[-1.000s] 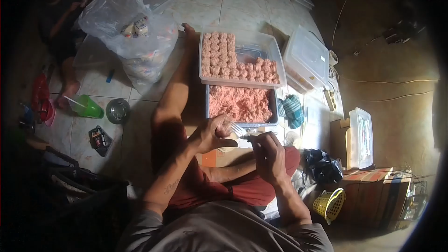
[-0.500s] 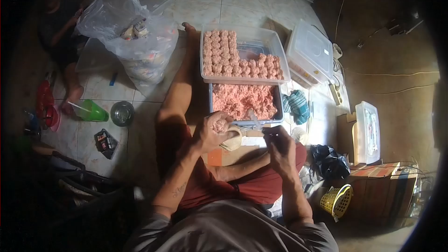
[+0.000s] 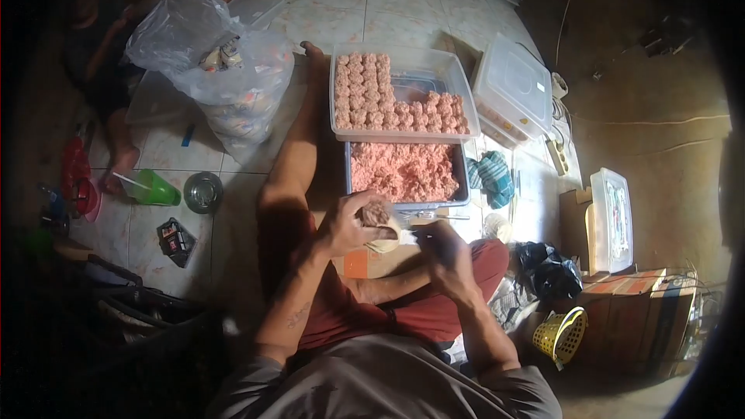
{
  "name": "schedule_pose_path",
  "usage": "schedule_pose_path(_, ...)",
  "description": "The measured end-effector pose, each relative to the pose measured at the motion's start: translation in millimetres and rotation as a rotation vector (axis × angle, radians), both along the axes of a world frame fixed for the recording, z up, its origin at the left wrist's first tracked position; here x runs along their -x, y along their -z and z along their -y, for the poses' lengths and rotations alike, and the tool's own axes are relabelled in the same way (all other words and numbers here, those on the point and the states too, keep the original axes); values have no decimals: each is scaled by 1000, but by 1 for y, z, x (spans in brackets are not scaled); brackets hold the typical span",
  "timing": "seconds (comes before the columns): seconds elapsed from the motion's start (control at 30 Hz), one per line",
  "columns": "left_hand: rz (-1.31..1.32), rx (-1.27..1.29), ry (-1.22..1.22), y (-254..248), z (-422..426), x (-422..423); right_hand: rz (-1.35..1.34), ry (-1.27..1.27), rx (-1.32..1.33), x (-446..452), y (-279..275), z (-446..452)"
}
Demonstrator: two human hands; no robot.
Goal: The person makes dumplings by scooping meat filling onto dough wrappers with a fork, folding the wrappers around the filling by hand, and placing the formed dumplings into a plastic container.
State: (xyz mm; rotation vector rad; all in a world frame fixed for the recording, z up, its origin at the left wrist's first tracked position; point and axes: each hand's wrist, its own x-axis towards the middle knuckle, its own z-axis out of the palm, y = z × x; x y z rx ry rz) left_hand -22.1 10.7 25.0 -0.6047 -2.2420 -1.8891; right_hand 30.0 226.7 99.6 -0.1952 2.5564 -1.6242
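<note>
My left hand (image 3: 341,226) curls around a lump of pink minced filling (image 3: 375,214) just in front of the blue tub. Below it shows a stack of pale round wrappers (image 3: 382,244), partly covered by the hand. My right hand (image 3: 448,254) is closed, its fingertips in shadow and pointing at the lump; the thin spatula-like tool in it is hardly visible now. Pink minced filling (image 3: 403,171) fills the blue tub (image 3: 464,186). Behind, rows of shaped pink dumplings (image 3: 365,101) sit in a clear plastic box (image 3: 468,85).
At right are a lidded clear box (image 3: 516,81), a teal cloth (image 3: 493,177), a black plastic bag (image 3: 547,268) and a yellow basket (image 3: 560,336). Left stand a large plastic bag (image 3: 248,93), green cup (image 3: 159,188) and glass bowl (image 3: 203,192). Another person (image 3: 101,54) sits far left.
My right hand has drawn back from the tub's edge, down and slightly left; the tool has left the filling. My left hand has turned, and the lump faces up more.
</note>
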Motion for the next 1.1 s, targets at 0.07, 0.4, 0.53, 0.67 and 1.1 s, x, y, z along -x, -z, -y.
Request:
schedule_pose_path(0.07, -19, -19, 114, -6, 10, 4, 11, 98, 150, -3, 0, -10)
schedule_pose_path(0.4, 209, -2, 22, 0, 4, 3, 165, 187, 237, 4, 17, -15)
schedule_pose_path(0.53, 230, 84, 170, -5, 19, 3, 127, 14, 46, 2, -4, -7)
schedule_pose_path(0.67, -129, -31, -125, 52, 1, -2, 20, -54, -144, 5, -9, -4)
schedule_pose_path(1.1, 34, 338, -211, 23, -14, -3, -192, 76, -188, 9, 19, 11)
